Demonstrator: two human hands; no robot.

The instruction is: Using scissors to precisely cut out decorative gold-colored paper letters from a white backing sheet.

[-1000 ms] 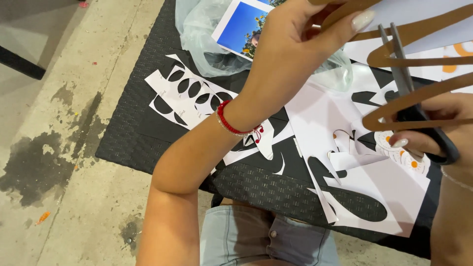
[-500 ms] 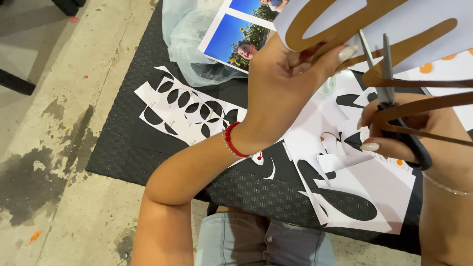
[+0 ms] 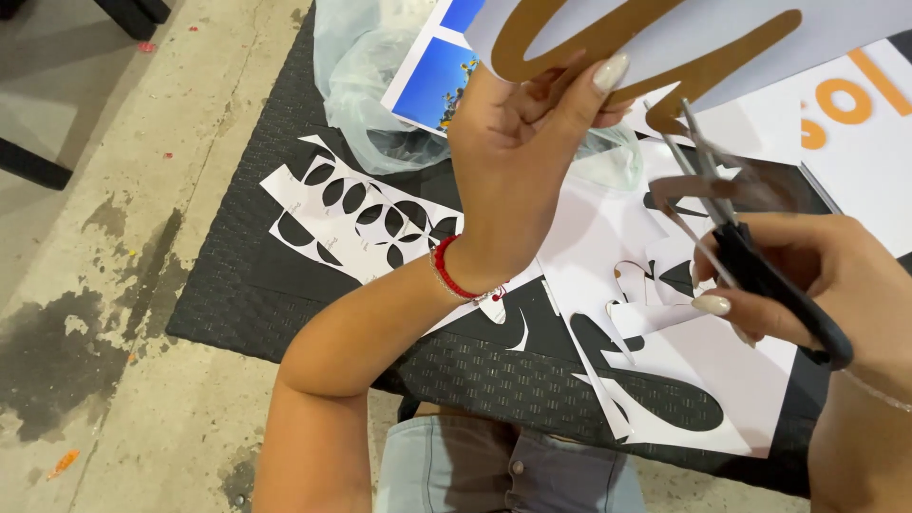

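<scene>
Two hands are seen. The left hand is raised and closed on one white sheet with brown curved shapes, pinched at its lower edge between thumb and fingers; one red bracelet is worn on the wrist. The right hand is closed around the black handles of one pair of scissors, whose blades are opened narrowly and pointed up at the lower edge of the held sheet, which is kept in the air above the mat, near the top of the view.

One black woven mat is laid on the concrete floor. On it, one white sheet with black oval cut-outs is counted at the left, and several white sheets with large black shapes overlap at the right; their exact number cannot be told. One sheet with orange letters lies at the far right. One clear plastic bag lies at the top of the mat, and one sheet with blue photos rests on it; whether it is inside cannot be told.

The mat's left and near edges are bordered by bare stained floor.
</scene>
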